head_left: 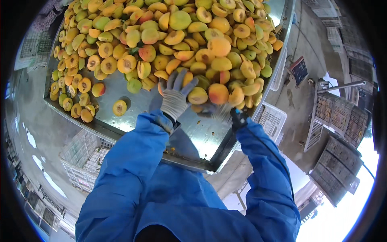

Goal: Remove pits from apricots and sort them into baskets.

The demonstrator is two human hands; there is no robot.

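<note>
A heap of cut, yellow-orange stone fruit [173, 38], apricots or peaches, covers most of a metal-topped table [185, 129]. Many pieces are halves with the pit hollow showing. My left hand [176, 97], in a grey knit glove, reaches into the heap's near edge with its fingers spread against the fruit. Beside it, my right hand [221, 111] lies low at the edge of the heap, palm side toward the metal. It is smeared by motion, and fruit partly covers its fingers. A red-blushed fruit [218, 94] sits just above the right hand.
Raised metal edging [189, 164] rims the table. One loose half [119, 107] lies left of my hands. White plastic crates stand below the table at the right [271, 121] and left [82, 157]. Stacked crates [336, 165] and a metal-framed cart [318, 117] occupy the right side.
</note>
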